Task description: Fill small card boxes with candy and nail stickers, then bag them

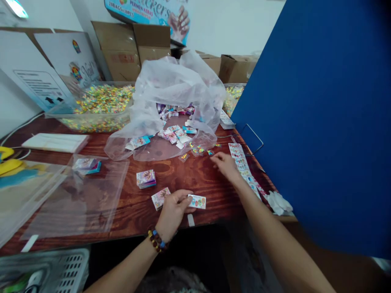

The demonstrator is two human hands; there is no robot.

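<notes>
My left hand (175,209), wearing a beaded bracelet, pinches a small white sticker card (199,202) with colourful oval prints. Just behind it a small printed box (160,197) lies flat on the table. My right hand (226,166) hovers over the table with its fingers drawn together. Its fingertips come close to a small candy packet (210,152); whether they hold anything is hidden. More candy packets (198,149) lie to the left. A stack of small boxes (146,179) stands left of centre. Beyond my right hand runs a long strip of sticker cards (241,162).
A big translucent plastic bag (180,81) spills small boxes (174,134) onto the dark wooden table (195,175). A clear tub of candy packets (94,118) stands behind left. Flat plastic bags (91,203) cover the left side. A blue panel (320,122) borders the right.
</notes>
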